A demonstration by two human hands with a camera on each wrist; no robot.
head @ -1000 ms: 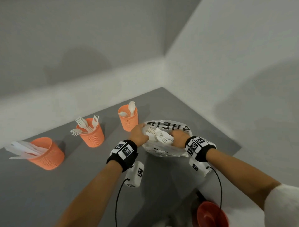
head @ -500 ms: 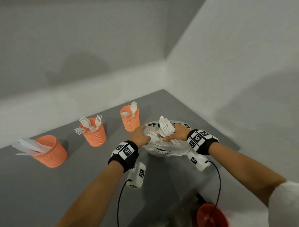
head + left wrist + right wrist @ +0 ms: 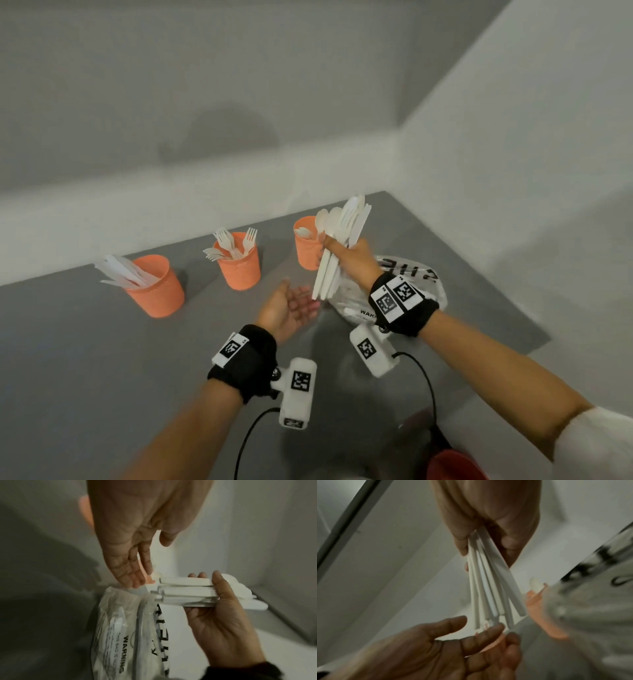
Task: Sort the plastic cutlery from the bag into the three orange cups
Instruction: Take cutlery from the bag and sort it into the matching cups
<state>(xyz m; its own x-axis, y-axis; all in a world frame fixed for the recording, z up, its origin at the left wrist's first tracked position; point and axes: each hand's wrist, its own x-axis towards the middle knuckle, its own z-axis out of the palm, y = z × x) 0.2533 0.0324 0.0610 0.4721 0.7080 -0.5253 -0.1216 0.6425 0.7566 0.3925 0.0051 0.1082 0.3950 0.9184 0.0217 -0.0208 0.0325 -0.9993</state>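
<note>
My right hand (image 3: 346,255) grips a bundle of several white plastic cutlery pieces (image 3: 337,246), lifted above the clear plastic bag (image 3: 424,277), handles pointing down. The handles (image 3: 489,588) fan out below my right fingers. My left hand (image 3: 291,308) is held palm up, fingers straight, just below the handle ends, holding nothing. Three orange cups stand in a row: the left cup (image 3: 156,286) holds knives, the middle cup (image 3: 238,262) forks, the right cup (image 3: 306,248) spoons. The bag (image 3: 130,635) still has cutlery inside.
The grey table (image 3: 85,377) ends at white walls at the back and right. A red round object (image 3: 455,466) sits at the near edge by my right arm. Cables run from both wrist cameras towards me.
My right hand has pulled a bundle of cutlery up out of the bag and toward the spoon cup. My left hand has let go of the bag and turned palm up.
</note>
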